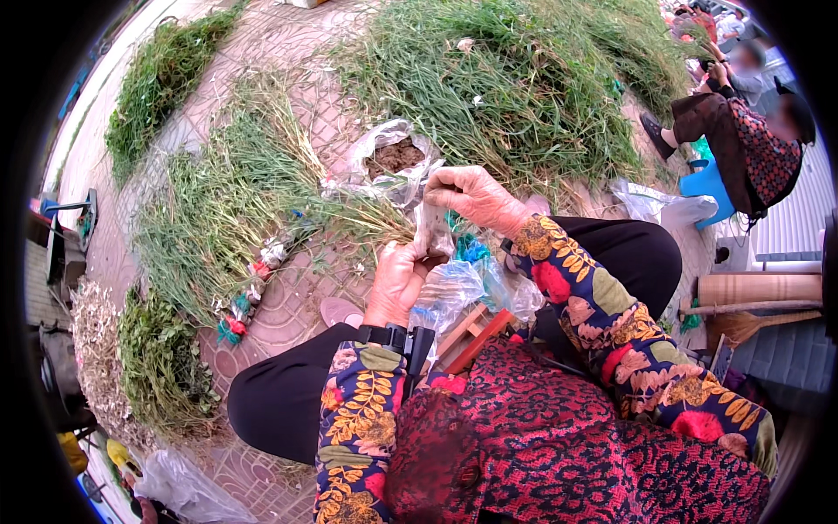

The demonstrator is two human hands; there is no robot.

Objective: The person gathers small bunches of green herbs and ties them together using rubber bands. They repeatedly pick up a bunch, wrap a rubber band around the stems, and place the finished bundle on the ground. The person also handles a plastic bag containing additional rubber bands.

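My left hand (pixel 397 278) is closed round the base of a small bunch of green stalks (pixel 371 217), whose leafy ends point left. Greyish, dirty-looking plastic film (pixel 432 229) wraps that base. The film's upper edge is pinched between the fingers and thumb of my right hand (pixel 476 199). Just beyond my hands sits a whitish plastic bag (pixel 360 157) with brown mud (pixel 397 155) in it. Clear plastic bags (pixel 449 293) and blue-green strips (pixel 471 248) lie close below my hands, near a reddish wooden frame (pixel 476 336).
Large heaps of long green plants (pixel 489 96) cover the paving ahead. Bunches on the left have ends wrapped in plastic (pixel 272 255) and coloured ties (pixel 234 327). Darker leaves (pixel 161 362) lie lower left. Another person (pixel 759 157) sits on a blue stool (pixel 711 188) at right, near a broom (pixel 742 325).
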